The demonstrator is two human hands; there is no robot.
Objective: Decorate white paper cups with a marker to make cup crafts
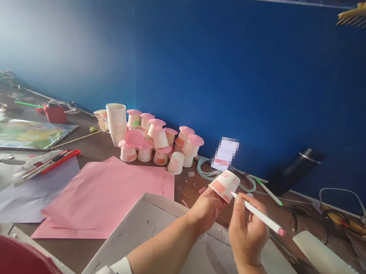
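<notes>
A white paper cup (226, 184) with pinkish-orange windows and blocks drawn on its side is upside down and tilted in my left hand (205, 208), whose fingers are closed around its rim. My right hand (249, 227) grips a white marker (263, 216) with a pink end. The marker's tip is at the cup's lower right side; whether it touches cannot be made out. Beneath both hands lies a shallow white box lid (170, 233). Behind the hands, several decorated cups with pink round tops (163, 145) stand in a cluster, beside a stack of plain cups (115, 121).
Pink paper sheets (117, 191) lie left of the box lid, with a red-handled cutter (55, 162) on lilac paper beyond. A coiled cable (204, 168), a green-tipped marker (270, 192) and a dark bottle (294, 172) sit near the blue partition (195, 64). Wires clutter the right.
</notes>
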